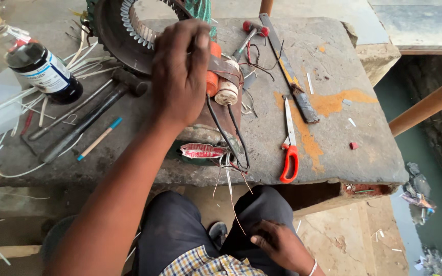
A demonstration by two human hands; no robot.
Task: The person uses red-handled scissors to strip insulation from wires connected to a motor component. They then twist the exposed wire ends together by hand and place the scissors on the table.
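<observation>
**Operator:** What was the state of the hands, and where was the motor stator [129, 36] placed?

**Inspector:** The stator was seated at the far left of the desk [344, 148], partly cut off by the top of the frame. The left hand [180, 71] was laid, fingers curled, over the orange-and-white capacitor [220, 82] just right of the stator; whether it was truly gripped could not be told. The right hand [277, 243] was held low, well below the stator near the lap, with thin lead wires [228, 184] pinched between its fingertips.

**Operator:** What risks were judged from that arrangement?

**Inspector:** The leads were seen hanging over the desk edge below the stator. If they were pulled hard, a joint at the capacitor could be torn loose. The scissors [289, 148], lying right of the stator near the front edge, could be knocked off by a sweeping forearm. The dark bottle [44, 71], lying on its side left of the stator, could be rolled and spilled if the loose white wires were dragged.
</observation>
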